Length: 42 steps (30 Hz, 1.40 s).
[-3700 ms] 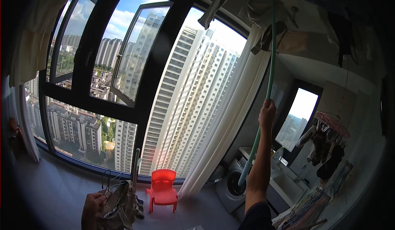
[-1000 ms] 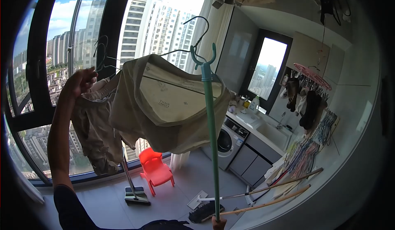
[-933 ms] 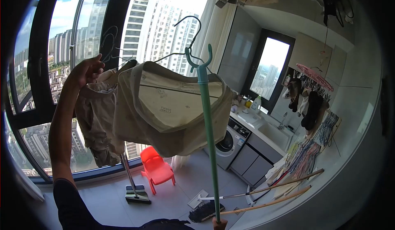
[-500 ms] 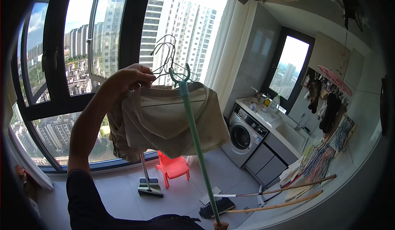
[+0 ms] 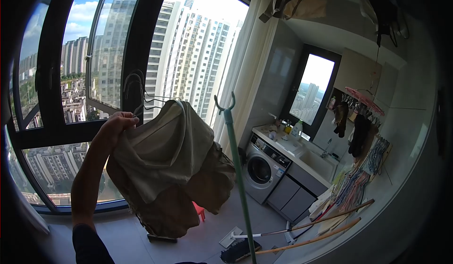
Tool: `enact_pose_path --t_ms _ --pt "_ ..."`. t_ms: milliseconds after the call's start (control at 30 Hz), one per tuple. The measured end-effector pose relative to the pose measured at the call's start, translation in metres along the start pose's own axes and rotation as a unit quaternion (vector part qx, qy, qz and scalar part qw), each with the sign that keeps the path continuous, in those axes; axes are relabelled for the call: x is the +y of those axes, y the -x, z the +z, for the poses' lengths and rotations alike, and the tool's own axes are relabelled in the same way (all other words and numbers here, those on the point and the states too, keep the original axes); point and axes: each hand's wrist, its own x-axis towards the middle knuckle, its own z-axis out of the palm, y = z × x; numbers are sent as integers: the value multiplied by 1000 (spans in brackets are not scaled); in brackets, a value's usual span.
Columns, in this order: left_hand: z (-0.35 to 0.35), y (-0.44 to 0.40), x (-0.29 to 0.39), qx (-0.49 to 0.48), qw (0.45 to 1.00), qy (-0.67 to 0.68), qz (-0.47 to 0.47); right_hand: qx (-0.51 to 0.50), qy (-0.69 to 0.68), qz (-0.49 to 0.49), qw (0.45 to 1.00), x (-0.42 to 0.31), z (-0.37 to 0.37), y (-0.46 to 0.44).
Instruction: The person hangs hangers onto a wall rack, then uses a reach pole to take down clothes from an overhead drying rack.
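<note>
My left hand (image 5: 121, 122) is closed at the left corner of a pair of grey-beige shorts (image 5: 165, 146), pinching the waistband beside the wire. The shorts hang on thin wire hangers (image 5: 137, 87), whose hooks rise above the waistband toward the window. To their right stands a green clothes pole (image 5: 239, 179) with a forked, hook-like tip, apart from the hangers. The pole's lower end runs out of the bottom of the view, and my right hand is out of sight.
Behind the shorts are large windows (image 5: 106, 51). A washing machine (image 5: 259, 169) and sink counter (image 5: 306, 153) stand right. A red chair (image 5: 200, 211) is mostly hidden. Mops (image 5: 240, 251) lie low right; socks (image 5: 361, 134) hang from a pink clip rack (image 5: 363, 101).
The shorts and my left hand have moved left and down in view, away from the pole's fork, which the hangers no longer overlap. My right hand has left the view.
</note>
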Motion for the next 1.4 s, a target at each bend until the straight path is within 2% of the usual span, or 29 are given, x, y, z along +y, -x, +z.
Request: enact_pose_path --t_ms 100,167,200,233,367,400,467,533,600,667,733,833,1033,1400 --pt "3 31 -8 17 999 44 0 195 19 -82 977 -50 0 -91" --pt "11 52 -13 27 999 41 6 147 -68 3 987 -160 -42 -179" --pt "15 62 -17 35 999 29 12 63 -239 21 969 -172 -52 -210" --pt "18 73 -23 42 999 17 16 48 -253 -2 966 -228 -72 -244" --pt "22 116 -53 73 997 34 -19 102 -246 -115 957 -317 -109 -374" --pt "24 130 -57 81 996 32 -26 142 -243 -125 951 -340 -117 -403" --pt "28 156 -65 114 992 31 -37 201 -153 -186 949 -356 -132 -472" --pt "32 179 -76 165 985 35 -46 252 -125 -258 924 -383 -150 -536" --pt "32 201 -92 208 977 31 -46 250 -139 -227 931 -418 -172 -581" --pt "34 221 -107 244 968 37 -49 263 -134 -236 926 -440 -187 -627" --pt "35 239 -122 273 959 52 -60 209 -177 -191 942 -480 -208 -630" --pt "32 261 -152 311 948 46 -57 200 -244 -180 932 -503 -219 -660" --pt "34 289 -179 339 935 82 -59 197 -233 -180 935 -520 -230 -698" --pt "44 296 -180 383 919 62 -69 189 -227 -164 941 -529 -233 -701"
